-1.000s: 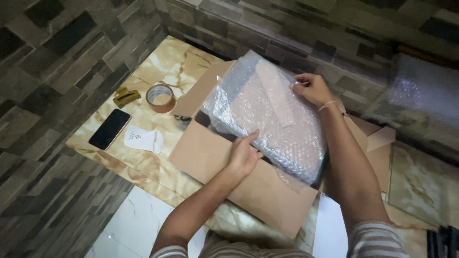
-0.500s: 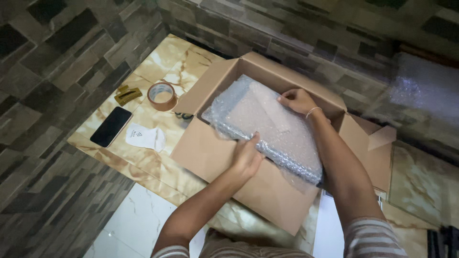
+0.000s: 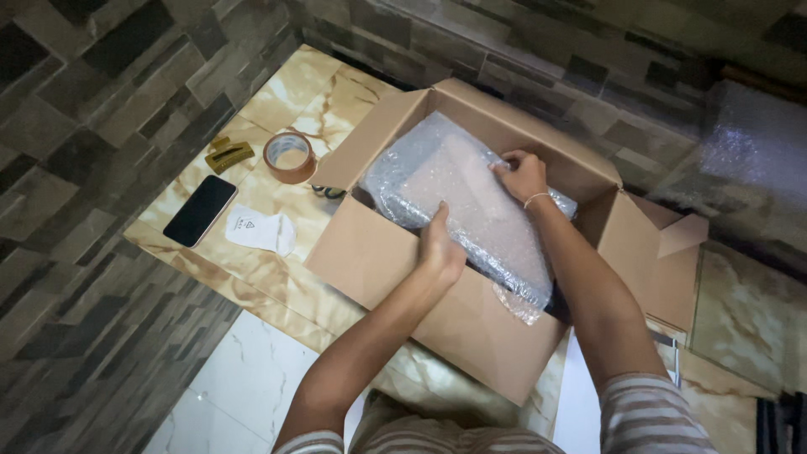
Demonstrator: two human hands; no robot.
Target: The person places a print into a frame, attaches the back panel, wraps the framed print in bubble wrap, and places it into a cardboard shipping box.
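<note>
An open brown cardboard box point(image 3: 395, 261) sits on the marbled floor, its flaps spread outward. Inside it lies a flat item wrapped in clear bubble wrap point(image 3: 458, 189), tilted with its near-right end sticking over the box's front wall. My left hand point(image 3: 441, 248) grips the wrapped item's near edge at the front wall. My right hand point(image 3: 521, 175) holds its far edge, deep in the box near the back wall. Both forearms reach in from the bottom of the view.
Left of the box lie a roll of brown tape point(image 3: 290, 157), a black phone point(image 3: 200, 210), a small white pouch point(image 3: 261, 229), a yellow-gold clip point(image 3: 229, 154) and scissors handles point(image 3: 328, 192). A roll of bubble wrap point(image 3: 748, 151) rests at the far right.
The bubble-wrapped item has gone from above the box down into it. Both hands followed it lower, and the box's back wall and flaps came into sight.
</note>
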